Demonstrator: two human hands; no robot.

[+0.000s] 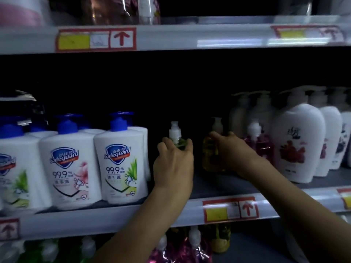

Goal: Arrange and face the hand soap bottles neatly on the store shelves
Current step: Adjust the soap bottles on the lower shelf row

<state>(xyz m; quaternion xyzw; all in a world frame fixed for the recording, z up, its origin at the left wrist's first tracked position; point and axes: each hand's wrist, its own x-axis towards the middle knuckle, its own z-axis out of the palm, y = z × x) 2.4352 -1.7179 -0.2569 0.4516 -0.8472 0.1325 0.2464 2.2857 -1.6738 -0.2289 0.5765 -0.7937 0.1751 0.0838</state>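
Green soap bottle (180, 144), yellow soap bottle (208, 156)

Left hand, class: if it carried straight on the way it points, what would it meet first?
The small green pump bottle that the left hand grips; beyond it the shelf looks dark and free, though depth is unclear.

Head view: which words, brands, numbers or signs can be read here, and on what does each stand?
"舒肤佳 Safeguard": shield logo on the white blue-capped plastic pump bottles.
"99.9%": same bottles, under the logo.
"洗手液": front of the green-leaf bottle.
Red up arrow: white shelf-edge price tags.
Blurred, unreadable: yellow tag fields; dark brush characters on the tall white oval bottles.
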